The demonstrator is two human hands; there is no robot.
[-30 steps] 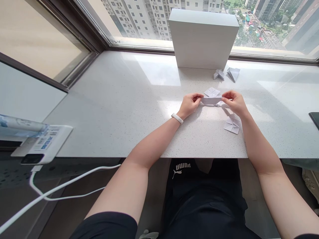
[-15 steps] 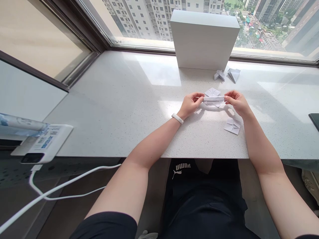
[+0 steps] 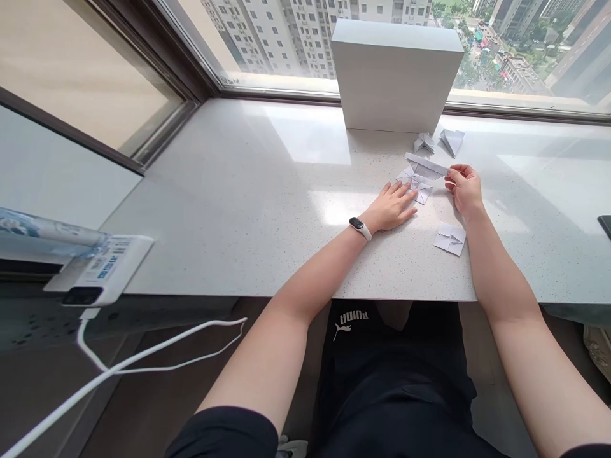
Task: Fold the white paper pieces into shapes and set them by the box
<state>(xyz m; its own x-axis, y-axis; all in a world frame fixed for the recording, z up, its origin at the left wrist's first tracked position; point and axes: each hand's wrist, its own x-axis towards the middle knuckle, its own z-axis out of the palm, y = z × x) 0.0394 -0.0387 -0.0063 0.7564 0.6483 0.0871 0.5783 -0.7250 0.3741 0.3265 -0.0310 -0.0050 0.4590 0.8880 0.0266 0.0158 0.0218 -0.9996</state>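
Observation:
My right hand (image 3: pixel 464 188) pinches one end of a folded white paper strip (image 3: pixel 427 166), which slants up and to the left from the fingers. My left hand (image 3: pixel 392 207) is open with its fingers spread, the tips at a creased white paper piece (image 3: pixel 421 193) on the counter. Whether those fingers press on the paper or just hover over it, I cannot tell. Part of the creased piece is hidden under the fingers and the strip. Nearer me lies a small square folded paper (image 3: pixel 450 239), below my right hand.
A large white box (image 3: pixel 397 79) stands by the window on the speckled counter (image 3: pixel 248 210). Before it lie a pleated folded paper (image 3: pixel 424 144) and a pointed folded paper (image 3: pixel 452 142). At left are a white power bank (image 3: pixel 112 267) with a cable and a clear bottle (image 3: pixel 52 229); a dark flat object (image 3: pixel 605 224) sits far right.
My left hand has let go of the strip and come down, fingers spread, over the creased paper. My right hand keeps the strip, now tilted and moved slightly back and right.

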